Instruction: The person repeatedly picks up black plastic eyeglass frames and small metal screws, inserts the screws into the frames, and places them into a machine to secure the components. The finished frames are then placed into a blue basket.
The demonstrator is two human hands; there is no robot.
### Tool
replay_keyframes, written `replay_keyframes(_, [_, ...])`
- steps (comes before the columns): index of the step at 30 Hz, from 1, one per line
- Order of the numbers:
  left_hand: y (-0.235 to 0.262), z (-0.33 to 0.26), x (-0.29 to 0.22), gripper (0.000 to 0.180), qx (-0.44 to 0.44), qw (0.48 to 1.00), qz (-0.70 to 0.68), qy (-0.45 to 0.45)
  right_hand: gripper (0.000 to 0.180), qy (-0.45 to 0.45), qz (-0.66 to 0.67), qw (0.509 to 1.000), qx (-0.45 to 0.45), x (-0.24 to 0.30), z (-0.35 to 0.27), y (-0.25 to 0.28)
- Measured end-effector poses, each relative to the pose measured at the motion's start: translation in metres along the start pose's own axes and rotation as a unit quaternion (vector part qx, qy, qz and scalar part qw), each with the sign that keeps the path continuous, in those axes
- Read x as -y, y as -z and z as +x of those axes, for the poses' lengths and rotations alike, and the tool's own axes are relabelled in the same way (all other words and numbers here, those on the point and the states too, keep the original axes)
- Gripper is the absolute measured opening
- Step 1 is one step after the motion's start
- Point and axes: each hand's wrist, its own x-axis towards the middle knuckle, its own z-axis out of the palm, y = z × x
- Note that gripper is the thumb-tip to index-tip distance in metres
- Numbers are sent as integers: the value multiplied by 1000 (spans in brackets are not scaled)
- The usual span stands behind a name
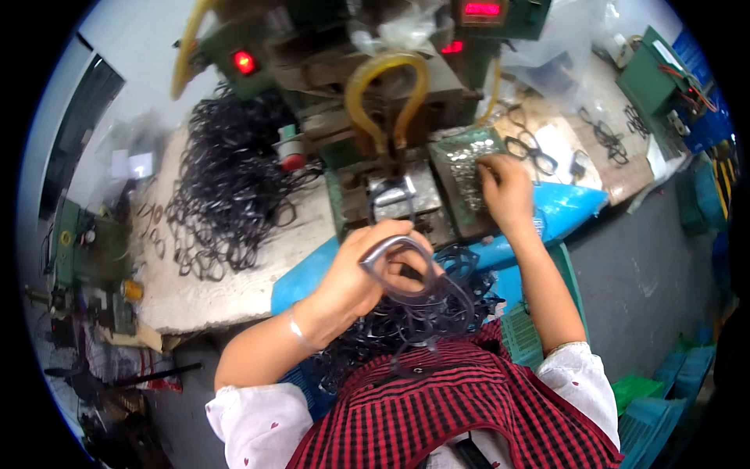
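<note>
My left hand (355, 270) is closed around a dark, glossy eyeglass frame (381, 248), just in front of the press machine's metal fixture (418, 195). One rim loop of the frame faces up. My right hand (509, 194) reaches over the right side of a green tray (449, 211) of small shiny metal parts (466, 168). Its fingertips are bent together at the parts; whether a piece is between them is too small to tell. A heap of dark eyeglass frames (406, 320) lies at my lap, below my left hand.
A big pile of black eyeglass frames (226, 180) covers the table's left part. The green machine carries a yellow hose (359, 82), a red button (293, 162) and lit red displays. Blue plastic sheet (566, 209) drapes the front edge. More frames (531, 152) lie to the right.
</note>
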Motion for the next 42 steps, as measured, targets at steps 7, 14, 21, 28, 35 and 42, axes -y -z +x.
replay_keyframes(7, [43, -11, 51, 65, 130, 955, -257, -74, 17, -69, 37, 997, -26, -1, -5, -6])
replay_keyframes(14, [154, -120, 13, 24, -434, 798, 331, -256, 14, -168, 193, 966, -21, 2, -22, 20])
replay_keyframes(21, [181, -65, 3, 31, -481, 343, 802, -86, 17, -176, 204, 962, 52, 23, 6, -7])
replay_keyframes(28, [226, -55, 34, 21, -476, 412, 749, -208, 13, -110, 21, 991, -70, -7, -59, 48])
replay_keyframes(35, [183, -59, 0, 24, -469, 431, 760, -133, 12, -113, 202, 973, -2, 46, -37, 63])
replay_keyframes(42, [192, -54, -7, 27, -466, 720, 483, -178, 43, -110, 435, 891, 69, 107, 27, -3])
